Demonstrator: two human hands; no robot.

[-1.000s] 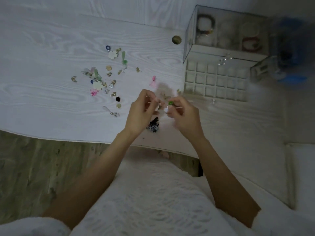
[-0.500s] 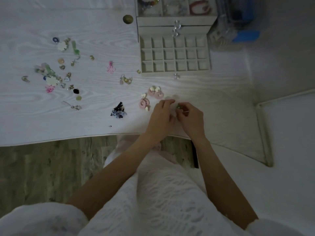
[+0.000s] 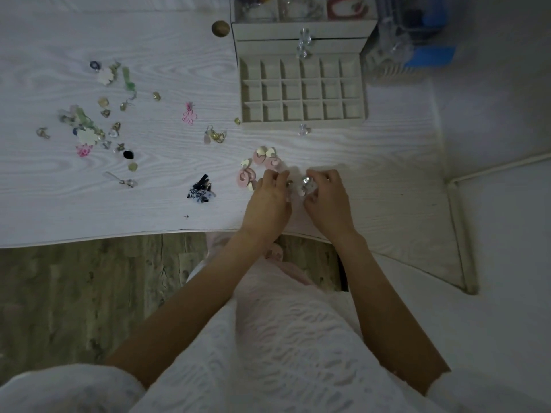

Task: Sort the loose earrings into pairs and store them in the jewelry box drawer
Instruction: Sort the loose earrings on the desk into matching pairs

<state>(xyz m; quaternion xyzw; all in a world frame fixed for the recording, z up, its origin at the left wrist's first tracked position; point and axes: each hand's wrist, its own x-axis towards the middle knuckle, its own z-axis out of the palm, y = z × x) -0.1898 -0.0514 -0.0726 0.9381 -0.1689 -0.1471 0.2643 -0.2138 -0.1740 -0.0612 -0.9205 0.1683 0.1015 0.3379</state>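
My left hand [image 3: 269, 201] and my right hand [image 3: 326, 198] rest close together on the white table near its front edge. Between their fingertips lies a small pale earring with a shiny bead [image 3: 305, 186]; both hands pinch at it. A pair of pink round earrings [image 3: 259, 166] lies just left of my left hand. The grey jewelry box [image 3: 304, 37] stands at the back with its divided drawer [image 3: 302, 123] pulled out. Several loose earrings [image 3: 98, 120] are scattered at the far left.
A black-and-blue earring cluster [image 3: 201, 190], a gold pair [image 3: 216, 135] and a pink flower earring [image 3: 189, 114] lie mid-table. A round hole cap [image 3: 220, 27] sits left of the box. A blue item [image 3: 429, 52] stands at the right.
My hands have come down from mid-air onto the table by the pink earrings. The view has shifted, bringing the open drawer toward the centre.
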